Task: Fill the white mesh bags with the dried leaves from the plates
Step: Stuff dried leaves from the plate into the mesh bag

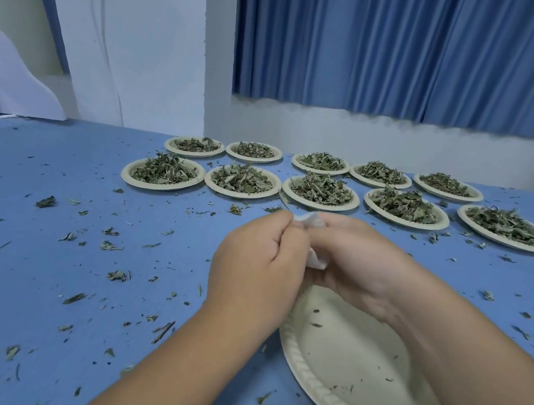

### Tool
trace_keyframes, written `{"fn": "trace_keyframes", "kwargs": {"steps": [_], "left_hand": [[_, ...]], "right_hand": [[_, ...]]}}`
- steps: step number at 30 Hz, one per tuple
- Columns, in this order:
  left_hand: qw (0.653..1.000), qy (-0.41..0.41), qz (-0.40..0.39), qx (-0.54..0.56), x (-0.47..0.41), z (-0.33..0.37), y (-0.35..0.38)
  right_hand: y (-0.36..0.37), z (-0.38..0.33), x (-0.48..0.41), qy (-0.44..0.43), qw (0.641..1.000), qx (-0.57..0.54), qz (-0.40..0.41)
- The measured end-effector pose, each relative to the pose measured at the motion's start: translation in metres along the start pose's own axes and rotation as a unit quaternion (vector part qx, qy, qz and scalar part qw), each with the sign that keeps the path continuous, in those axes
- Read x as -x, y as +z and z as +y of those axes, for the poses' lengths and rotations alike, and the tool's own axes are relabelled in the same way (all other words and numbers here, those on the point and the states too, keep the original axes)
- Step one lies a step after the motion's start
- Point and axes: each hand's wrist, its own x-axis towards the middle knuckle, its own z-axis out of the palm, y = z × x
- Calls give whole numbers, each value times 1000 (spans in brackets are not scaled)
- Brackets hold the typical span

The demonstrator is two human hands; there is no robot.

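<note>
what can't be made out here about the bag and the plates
1. Head view: the white mesh bag is mostly covered by the left hand and right hand gripping it. How full it is, and whether its mouth is open, cannot be told.
2. Head view: the far edge of the near plate is hidden under both hands.
3. Head view: the back-row plates are too small to compare their leaf piles.

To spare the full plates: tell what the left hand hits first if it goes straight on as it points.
Past the mesh bag that the left hand pinches, probably the middle leaf plate of the near row; depth unclear.
</note>
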Motion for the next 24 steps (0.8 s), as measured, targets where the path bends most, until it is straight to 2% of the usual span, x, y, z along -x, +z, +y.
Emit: {"fn": "trace_keyframes", "kwargs": {"steps": [2, 4, 10, 12, 15, 19, 21, 24], "left_hand": [[1000, -7, 3, 22, -2, 0, -3], [999, -5, 0, 34, -2, 1, -4], [998, 31, -54, 17, 5, 4, 2], [997, 37, -59, 25, 6, 8, 1], [997, 46, -33, 50, 6, 16, -5], [988, 24, 7, 149, 8, 31, -13], [978, 12, 18, 206, 11, 42, -16], [950, -23, -9, 310, 15, 67, -6]], "right_hand": [[-2, -1, -1, -11, 999, -10, -30], [0, 1, -1, -12, 1000, 18, -21], [9, 5, -3, -28, 993, 64, 98], [8, 2, -3, -29, 990, 78, 112], [6, -10, 7, -41, 995, 45, 78], [-12, -19, 37, -86, 994, -50, -33], [-22, -18, 60, -107, 993, 21, -51], [-32, -14, 97, -118, 975, 191, 5]]}}
